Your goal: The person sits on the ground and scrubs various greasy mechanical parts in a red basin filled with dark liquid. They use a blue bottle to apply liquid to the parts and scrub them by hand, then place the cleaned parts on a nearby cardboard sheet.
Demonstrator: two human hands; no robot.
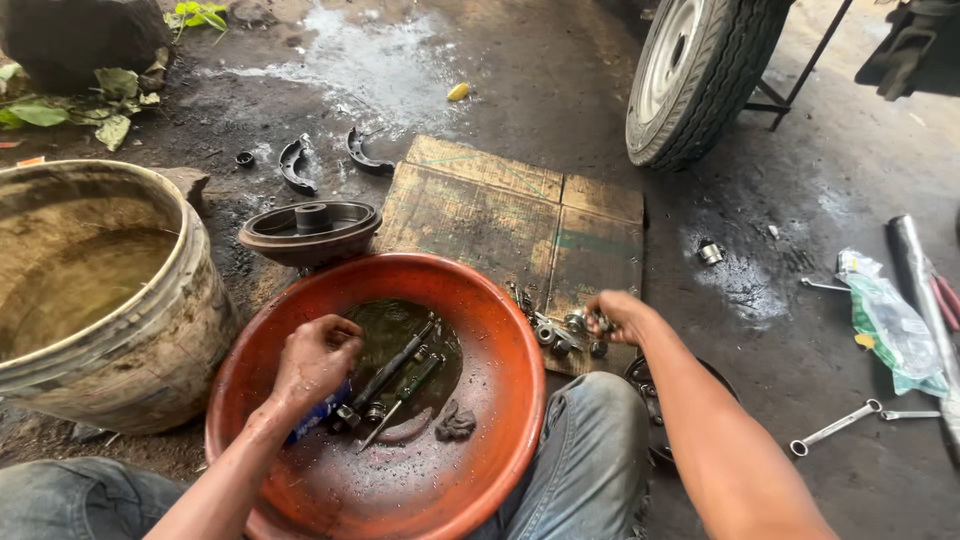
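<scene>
The left hand [318, 360] is curled in a loose fist inside the wide orange-red plastic basin [490, 330], just left of the long dark metal rods [400, 375] lying in oily liquid — their long axes run diagonally, up and to the right. The right hand [618, 315], well apart, pinches among small grey metal bearings and nuts [552, 332] on the worn wooden board [500, 215]; what it grips is hidden — as is most of the blue object [312, 420] under the left wrist.

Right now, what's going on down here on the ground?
A person sits on the ground over a red basin of dark liquid holding long metal parts. The left hand is closed inside the basin, gripping something blue. The right hand reaches to a cluster of small metal parts on a wooden board. A brake drum, a bucket of water and wrenches lie around.
</scene>
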